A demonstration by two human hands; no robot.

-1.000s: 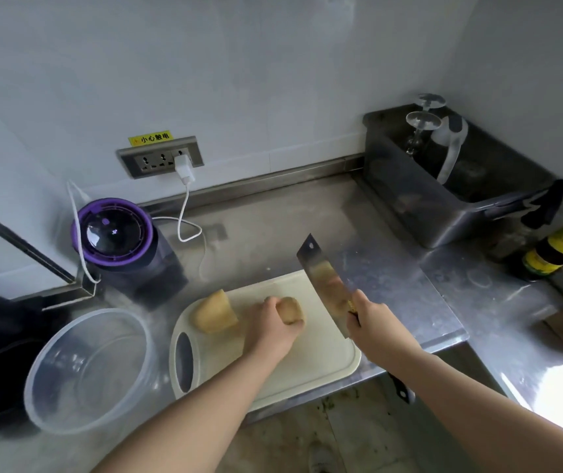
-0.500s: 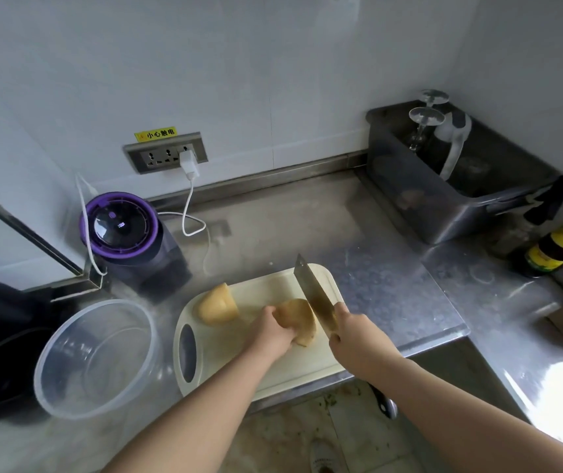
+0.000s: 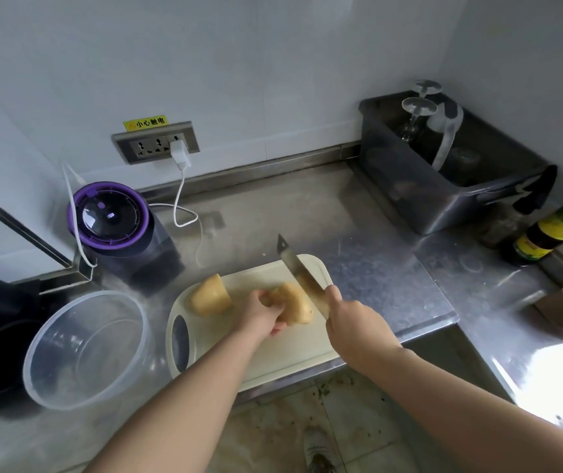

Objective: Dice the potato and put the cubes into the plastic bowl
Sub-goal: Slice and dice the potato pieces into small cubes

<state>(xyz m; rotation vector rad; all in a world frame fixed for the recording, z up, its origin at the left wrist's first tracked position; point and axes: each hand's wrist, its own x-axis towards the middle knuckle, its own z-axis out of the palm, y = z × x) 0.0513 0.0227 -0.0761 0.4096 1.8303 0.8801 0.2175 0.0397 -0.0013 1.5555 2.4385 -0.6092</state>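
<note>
I dropped the cleaver [image 3: 302, 276] from raised onto the potato half [image 3: 293, 303] on the cutting board [image 3: 273, 356]. My left hand [image 3: 263, 314] fingers curled round the half, and my right hand [image 3: 351, 322] fingers wrapped the handle. Dicing had barely started: the other half [image 3: 210, 295] lay uncut and the plastic bowl [image 3: 85, 346] held no cubes.

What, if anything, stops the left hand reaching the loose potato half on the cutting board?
Probably nothing; it looks reachable. The loose potato half lies on the cutting board left of the left hand, with bare board between. The hand grips the other potato piece, so it would have to let go first.
</note>
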